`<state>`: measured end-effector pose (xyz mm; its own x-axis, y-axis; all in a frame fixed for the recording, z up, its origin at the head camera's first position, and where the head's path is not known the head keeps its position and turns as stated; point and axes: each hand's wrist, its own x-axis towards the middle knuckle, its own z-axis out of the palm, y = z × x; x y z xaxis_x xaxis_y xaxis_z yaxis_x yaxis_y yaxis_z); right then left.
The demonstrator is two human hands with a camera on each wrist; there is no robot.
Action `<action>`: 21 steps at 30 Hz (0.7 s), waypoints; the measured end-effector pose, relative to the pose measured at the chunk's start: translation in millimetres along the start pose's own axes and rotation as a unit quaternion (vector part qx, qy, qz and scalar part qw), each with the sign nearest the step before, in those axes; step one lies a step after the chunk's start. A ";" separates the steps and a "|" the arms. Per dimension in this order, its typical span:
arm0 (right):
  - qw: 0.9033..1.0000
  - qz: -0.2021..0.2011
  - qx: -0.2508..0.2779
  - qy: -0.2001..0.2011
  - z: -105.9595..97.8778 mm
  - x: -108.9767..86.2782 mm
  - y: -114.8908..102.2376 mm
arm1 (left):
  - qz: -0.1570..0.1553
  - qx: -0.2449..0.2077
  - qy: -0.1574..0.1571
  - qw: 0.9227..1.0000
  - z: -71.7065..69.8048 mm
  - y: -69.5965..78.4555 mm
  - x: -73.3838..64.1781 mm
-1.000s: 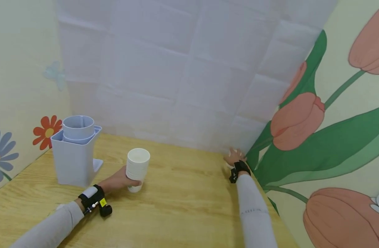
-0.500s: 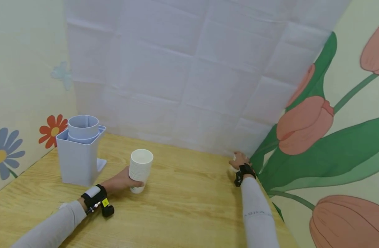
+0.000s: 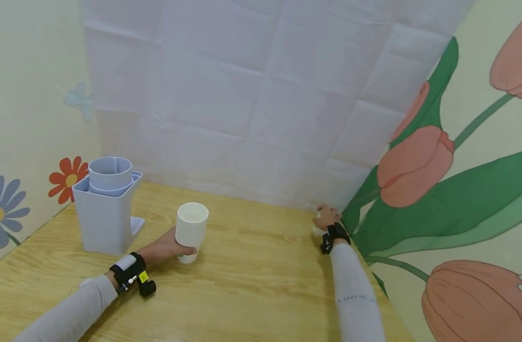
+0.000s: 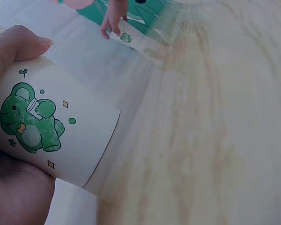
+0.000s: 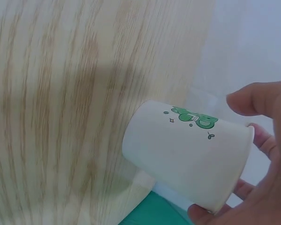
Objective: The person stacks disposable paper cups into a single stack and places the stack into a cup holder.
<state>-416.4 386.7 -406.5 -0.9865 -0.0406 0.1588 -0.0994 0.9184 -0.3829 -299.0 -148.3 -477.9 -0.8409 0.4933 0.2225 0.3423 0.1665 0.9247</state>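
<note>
My left hand [image 3: 168,246] grips a stack of white paper cups [image 3: 191,232] around its lower part, left of the table's middle. The left wrist view shows a green cartoon bear on the bottom cup [image 4: 42,117]. At the back right corner my right hand [image 3: 327,217] is spread around a single paper cup [image 5: 182,152], which stands bottom down on the table. In the right wrist view, one fingertip [image 5: 241,101] stands apart from the cup, while other fingers lie behind and beside its rim. The head view mostly hides this cup behind the hand.
A pale blue square bin [image 3: 100,221] holding a round pale blue container [image 3: 110,175] stands at the back left. A white sheet [image 3: 243,95] hangs along the table's back edge. The flower-printed wall [image 3: 479,199] borders the table [image 3: 252,285] on the right.
The head view has shifted slightly back and forth. Both hands stay at about the same spots; the left still holds the cup stack, and the right fingers look slightly more raised.
</note>
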 end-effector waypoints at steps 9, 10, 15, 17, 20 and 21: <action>0.996 0.088 0.005 0.032 27.7 -6.2 -39.7 | -0.001 -0.001 -0.001 1.000 0.3 2.9 -0.3; 0.995 0.090 0.001 0.041 32.2 -8.4 -45.3 | -0.002 -0.003 -0.002 1.000 0.2 2.8 -0.2; 0.995 0.081 -0.003 0.058 46.4 -20.8 -74.1 | -0.007 -0.006 -0.003 1.000 -0.2 4.3 -1.2; 0.996 0.071 0.001 0.051 48.2 -25.6 -83.7 | -0.004 -0.005 -0.004 1.000 -0.6 4.6 -1.0; 0.998 0.056 0.004 0.028 48.7 -33.4 -96.1 | -0.002 -0.006 -0.003 1.000 -0.6 3.7 -0.6; 0.999 0.050 0.005 0.021 48.0 -36.1 -99.8 | -0.001 -0.009 -0.001 1.000 -0.2 3.2 -0.4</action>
<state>-377.1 277.6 -417.7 -0.9853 0.0676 0.1568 -0.0022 0.9132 -0.4074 -297.7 -148.2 -475.0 -0.8408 0.4950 0.2194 0.3329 0.1530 0.9305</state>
